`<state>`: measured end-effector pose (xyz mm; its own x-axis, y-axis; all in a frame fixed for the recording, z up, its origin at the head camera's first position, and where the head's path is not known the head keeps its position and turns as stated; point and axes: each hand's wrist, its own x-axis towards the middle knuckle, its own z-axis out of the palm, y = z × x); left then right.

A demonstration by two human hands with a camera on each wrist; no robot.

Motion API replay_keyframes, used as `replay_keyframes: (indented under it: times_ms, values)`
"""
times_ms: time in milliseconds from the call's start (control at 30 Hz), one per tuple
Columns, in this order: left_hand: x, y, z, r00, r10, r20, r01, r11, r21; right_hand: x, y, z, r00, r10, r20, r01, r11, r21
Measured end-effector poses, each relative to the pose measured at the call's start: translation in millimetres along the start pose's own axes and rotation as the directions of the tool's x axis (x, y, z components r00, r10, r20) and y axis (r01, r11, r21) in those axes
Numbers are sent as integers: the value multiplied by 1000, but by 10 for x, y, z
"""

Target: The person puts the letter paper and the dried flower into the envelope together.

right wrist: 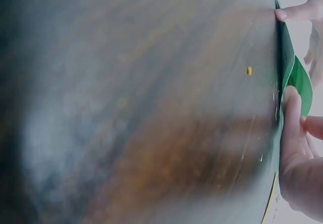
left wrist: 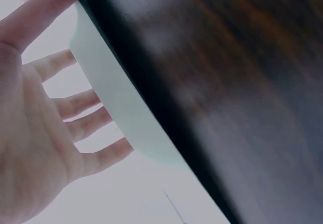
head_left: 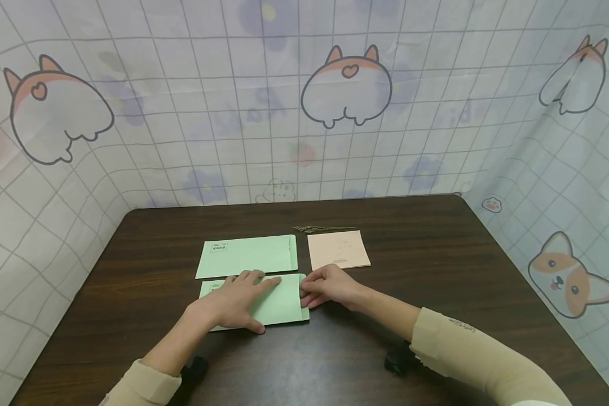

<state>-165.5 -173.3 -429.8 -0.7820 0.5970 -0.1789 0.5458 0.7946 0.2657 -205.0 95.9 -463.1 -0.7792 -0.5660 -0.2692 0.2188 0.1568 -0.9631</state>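
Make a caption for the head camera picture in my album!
Left hand spread on the nearer green envelope, right hand at one end.

We see mint-green envelopes (head_left: 248, 256), peach paper (head_left: 339, 250), cream sleeves (head_left: 467, 349), a dark-brown wood-grained table (head_left: 411, 242) — and white, grey-gridded cloth (head_left: 182, 118) printed with corgis (head_left: 346, 93).

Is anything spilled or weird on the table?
Just one little thing: a tiny yellow speck lies on the dark table, apart from the front green envelope. It looks like a stray crumb, but it's too small to tell.
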Motion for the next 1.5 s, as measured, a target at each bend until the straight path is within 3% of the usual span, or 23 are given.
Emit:
replay_keyframes:
  times_ms: [400,667,867,1100,1500]
  values:
    - [-37,-41,-7,1000,-5,9,6,999,-45,-14,-61,-139,1000,-3,-15,2,998,-63]
    - [12,-111,-140,999,41,-34,-44,996,-80,45,-161,-217,999,-18,-34,16,997,-69]
    - [111,-193,-196,994,36,-103,-40,998,-41,132,-202,-268,997,-41,-61,37,998,-52]
    - [244,-272,-229,991,-2,-136,-3,999,-37,258,-277,-281,992,-56,-112,54,998,-21]
    - [552,-523,-288,991,-81,-109,69,992,-108,547,-349,-296,987,-39,-155,36,999,-23]
